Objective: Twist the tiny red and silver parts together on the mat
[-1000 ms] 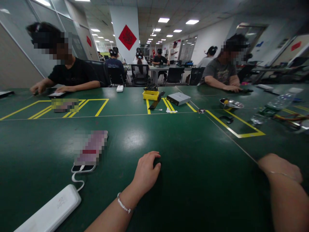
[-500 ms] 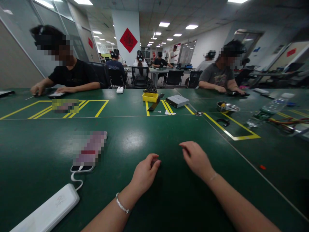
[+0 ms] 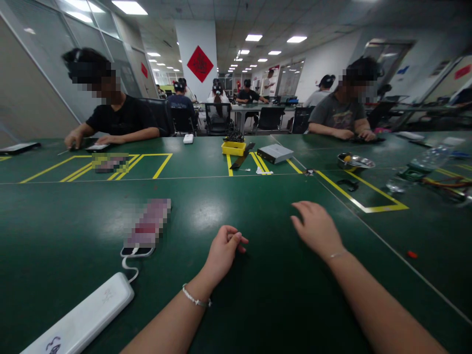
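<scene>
Here's the left hand [image 3: 224, 251], fingers curled in to the thumb, over the green table [image 3: 59, 231]! Beside it, the right hand [image 3: 317, 228], thumb and fingers apart. A white cable [image 3: 125, 264] links phone [image 3: 150, 221] and power bank [image 3: 92, 309]; beyond, a yellow tray [image 3: 233, 149].

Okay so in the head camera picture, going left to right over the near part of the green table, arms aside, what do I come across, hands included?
White power bank → phone → left hand → right hand → small red piece.
</scene>
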